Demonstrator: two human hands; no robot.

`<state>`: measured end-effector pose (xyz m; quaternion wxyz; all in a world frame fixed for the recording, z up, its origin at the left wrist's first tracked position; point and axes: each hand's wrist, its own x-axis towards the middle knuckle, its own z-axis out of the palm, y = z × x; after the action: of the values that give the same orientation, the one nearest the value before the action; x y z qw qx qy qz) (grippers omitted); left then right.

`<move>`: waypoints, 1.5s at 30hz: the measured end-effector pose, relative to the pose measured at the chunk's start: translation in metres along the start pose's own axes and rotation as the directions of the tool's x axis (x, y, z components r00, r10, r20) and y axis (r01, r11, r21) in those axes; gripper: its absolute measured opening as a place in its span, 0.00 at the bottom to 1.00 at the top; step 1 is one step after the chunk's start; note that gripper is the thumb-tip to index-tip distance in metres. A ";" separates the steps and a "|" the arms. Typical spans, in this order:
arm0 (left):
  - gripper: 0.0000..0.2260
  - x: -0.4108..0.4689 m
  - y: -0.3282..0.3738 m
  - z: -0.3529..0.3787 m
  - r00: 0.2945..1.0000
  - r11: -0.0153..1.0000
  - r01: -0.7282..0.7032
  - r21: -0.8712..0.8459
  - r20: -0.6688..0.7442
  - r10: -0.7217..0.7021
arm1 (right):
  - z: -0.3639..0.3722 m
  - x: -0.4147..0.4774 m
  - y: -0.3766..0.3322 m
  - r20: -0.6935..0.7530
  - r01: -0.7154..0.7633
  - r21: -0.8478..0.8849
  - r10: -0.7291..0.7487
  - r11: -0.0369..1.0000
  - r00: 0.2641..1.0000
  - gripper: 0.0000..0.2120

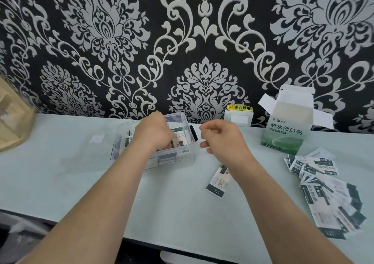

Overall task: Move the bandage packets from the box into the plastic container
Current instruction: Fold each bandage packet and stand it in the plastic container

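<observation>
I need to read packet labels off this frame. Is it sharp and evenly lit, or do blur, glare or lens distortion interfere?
Head view: soft, even light, hardly any shadow on the table, no strong glare on the plastic container. Head view: the box print is legible, but the loose packets at the right edge look smeared. Head view: the wide-angle lens bows the table's edges.

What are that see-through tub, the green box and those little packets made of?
The tub looks like clear, glossy hard plastic: packets inside show through its walls. The green box seems thin printed cardboard, with creased white flaps open. The loose packets look like flat printed paper, possibly coated; hard to tell.
</observation>
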<state>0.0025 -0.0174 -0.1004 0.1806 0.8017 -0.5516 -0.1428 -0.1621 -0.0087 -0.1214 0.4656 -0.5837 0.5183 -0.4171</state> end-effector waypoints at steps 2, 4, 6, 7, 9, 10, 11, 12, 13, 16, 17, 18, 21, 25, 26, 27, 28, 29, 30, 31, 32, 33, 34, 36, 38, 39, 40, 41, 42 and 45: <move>0.06 -0.011 0.004 -0.007 0.992 0.998 -0.047 -0.029 -0.123 0.043 | -0.009 0.000 -0.001 -0.009 0.008 -0.059 -0.009 0.998 1.000 0.08; 0.09 -0.030 0.015 -0.013 0.969 0.968 -0.150 -0.203 -0.224 0.104 | -0.023 -0.001 -0.002 -0.031 0.046 -0.169 -0.052 0.984 0.998 0.08; 0.09 -0.052 0.031 -0.013 0.978 0.887 -0.207 -0.414 -0.125 0.170 | -0.042 -0.004 -0.002 -0.034 0.093 -0.322 -0.110 0.942 0.993 0.09; 0.09 -0.064 0.039 -0.007 0.974 0.873 -0.205 -0.443 -0.006 0.226 | -0.052 -0.007 -0.001 -0.026 0.102 -0.389 -0.122 0.915 0.992 0.08; 0.09 -0.082 0.051 0.016 0.917 0.909 -0.301 -0.288 0.174 0.359 | -0.074 -0.014 0.002 -0.004 0.084 -0.489 -0.099 0.868 0.995 0.07; 0.10 -0.089 0.056 0.030 0.883 0.906 -0.385 -0.178 0.214 0.417 | -0.085 -0.018 0.003 0.002 0.061 -0.527 -0.071 0.848 0.997 0.06; 0.11 -0.098 0.063 0.044 0.840 0.875 -0.475 -0.095 0.245 0.483 | -0.096 -0.022 0.005 0.000 0.037 -0.559 -0.044 0.828 0.999 0.06; 0.14 -0.105 0.069 0.057 0.782 0.825 -0.563 -0.050 0.292 0.551 | -0.107 -0.026 0.007 -0.010 0.014 -0.587 -0.025 0.810 1.000 0.06; 0.17 -0.114 0.077 0.069 0.708 0.762 -0.646 -0.037 0.345 0.617 | -0.118 -0.029 0.009 -0.031 -0.011 -0.612 -0.010 0.791 0.999 0.07; 0.28 -0.140 0.104 0.096 0.504 0.576 -0.816 -0.048 0.429 0.750 | -0.157 -0.041 0.018 -0.145 -0.117 -0.681 0.024 0.723 0.989 0.10; 0.30 -0.146 0.112 0.103 0.466 0.538 -0.842 -0.049 0.437 0.769 | -0.170 -0.044 0.022 -0.173 -0.156 -0.696 0.048 0.701 0.984 0.12; 0.31 -0.150 0.119 0.111 0.444 0.519 -0.853 -0.055 0.446 0.777 | -0.182 -0.047 0.027 -0.184 -0.191 -0.716 0.083 0.672 0.979 0.14; 0.31 -0.153 0.134 0.131 0.408 0.489 -0.872 -0.038 0.497 0.766 | -0.208 -0.048 0.043 -0.133 -0.225 -0.757 0.193 0.613 0.972 0.22; 0.28 -0.147 0.141 0.144 0.425 0.509 -0.860 0.001 0.552 0.717 | -0.214 -0.042 0.057 -0.034 -0.193 -0.718 0.243 0.668 0.969 0.27; 0.28 -0.144 0.139 0.145 0.445 0.528 -0.849 0.010 0.552 0.705 | -0.213 -0.040 0.059 -0.030 -0.183 -0.717 0.233 0.672 0.972 0.27; 0.27 -0.142 0.139 0.144 0.462 0.540 -0.841 0.024 0.551 0.695 | -0.214 -0.037 0.061 -0.032 -0.176 -0.722 0.222 0.670 0.975 0.27; 0.26 -0.139 0.137 0.143 0.479 0.552 -0.833 0.037 0.550 0.684 | -0.214 -0.035 0.062 -0.028 -0.166 -0.733 0.215 0.659 0.976 0.26; 0.26 -0.135 0.134 0.140 0.493 0.565 -0.824 0.048 0.551 0.673 | -0.214 -0.033 0.063 -0.020 -0.154 -0.743 0.208 0.651 0.978 0.25; 0.25 -0.130 0.130 0.136 0.506 0.574 -0.817 0.056 0.546 0.668 | -0.213 -0.032 0.063 -0.012 -0.138 -0.753 0.197 0.644 0.980 0.23; 0.25 -0.125 0.124 0.132 0.519 0.581 -0.811 0.061 0.533 0.669 | -0.212 -0.032 0.061 0.002 -0.118 -0.765 0.187 0.633 0.982 0.21; 0.24 -0.121 0.119 0.127 0.532 0.591 -0.804 0.059 0.514 0.673 | -0.210 -0.031 0.060 0.026 -0.095 -0.776 0.182 0.624 0.983 0.19; 0.23 -0.117 0.113 0.122 0.549 0.609 -0.792 0.048 0.492 0.676 | -0.207 -0.032 0.059 0.052 -0.074 -0.784 0.184 0.616 0.982 0.18; 0.22 -0.113 0.108 0.117 0.571 0.635 -0.772 0.031 0.471 0.672 | -0.202 -0.032 0.059 0.077 -0.058 -0.789 0.192 0.611 0.978 0.17; 0.21 -0.107 0.098 0.109 0.621 0.682 -0.731 0.006 0.418 0.663 | -0.193 -0.033 0.057 0.112 -0.032 -0.784 0.192 0.619 0.975 0.15; 0.22 -0.103 0.091 0.104 0.672 0.724 -0.690 -0.006 0.366 0.644 | -0.182 -0.032 0.056 0.135 -0.002 -0.767 0.165 0.642 0.977 0.12; 0.23 -0.102 0.089 0.102 0.697 0.746 -0.666 -0.016 0.342 0.630 | -0.177 -0.031 0.056 0.138 0.010 -0.758 0.146 0.652 0.980 0.10; 0.24 -0.101 0.087 0.100 0.724 0.768 -0.640 -0.025 0.316 0.613 | -0.173 -0.031 0.054 0.135 0.016 -0.752 0.130 0.658 0.982 0.10; 0.24 -0.099 0.085 0.099 0.751 0.790 -0.613 -0.033 0.286 0.595 | -0.168 -0.030 0.053 0.124 0.015 -0.748 0.118 0.664 0.985 0.10; 0.25 -0.098 0.082 0.097 0.777 0.809 -0.587 -0.040 0.254 0.576 | -0.163 -0.029 0.052 0.116 0.015 -0.743 0.106 0.669 0.988 0.10; 0.25 -0.093 0.076 0.091 0.835 0.854 -0.510 -0.100 0.179 0.520 | -0.151 -0.027 0.047 0.095 0.014 -0.727 0.081 0.687 0.992 0.09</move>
<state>-0.1325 0.0324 -0.1451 0.1751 0.6007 -0.7586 -0.1818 -0.3218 0.0000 -0.1349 0.2347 -0.7344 0.6227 -0.1336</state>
